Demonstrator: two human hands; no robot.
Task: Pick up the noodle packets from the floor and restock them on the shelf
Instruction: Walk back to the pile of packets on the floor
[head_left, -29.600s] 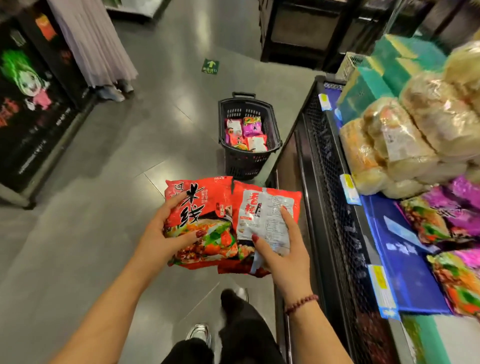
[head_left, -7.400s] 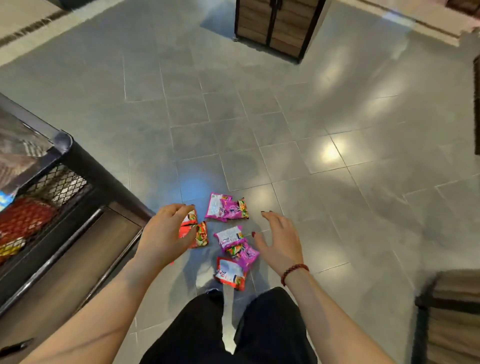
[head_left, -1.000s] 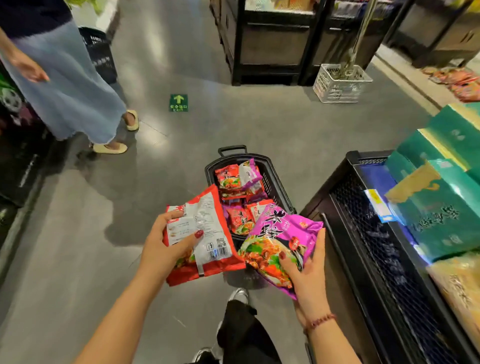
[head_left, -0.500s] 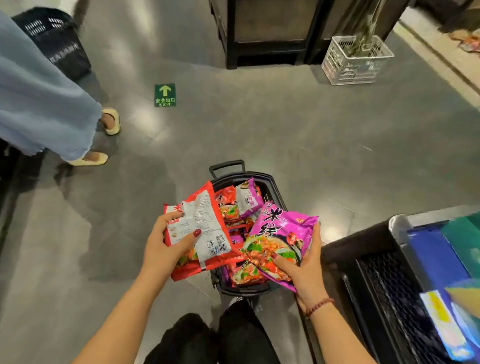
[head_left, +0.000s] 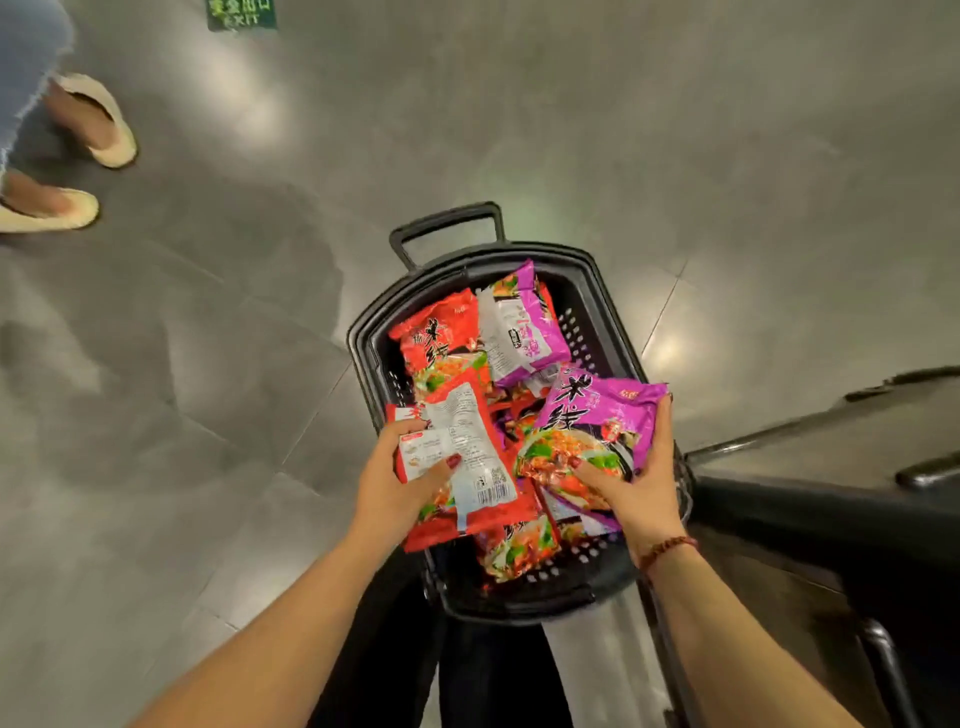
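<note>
My left hand (head_left: 399, 483) grips a red noodle packet (head_left: 470, 457), its white back label facing up. My right hand (head_left: 631, 483) grips a purple noodle packet (head_left: 592, 421) with its printed front up. Both packets hover low over a black plastic basket (head_left: 597, 332) on the floor, which holds several more red and purple packets such as a red one (head_left: 441, 343) and a purple one (head_left: 519, 327). The black metal shelf frame (head_left: 831, 493) stands at the right; its stocked shelves are out of view.
Another person's feet in pale flat shoes (head_left: 98, 124) stand at the upper left, near a green exit sticker (head_left: 241, 13) on the grey tiled floor. My dark trouser legs (head_left: 467, 670) are directly below the basket.
My view has tilted down and closer to the basket. Both hands have lowered their packets until they sit just above the basket's contents. The shelf's stocked goods have left the view.
</note>
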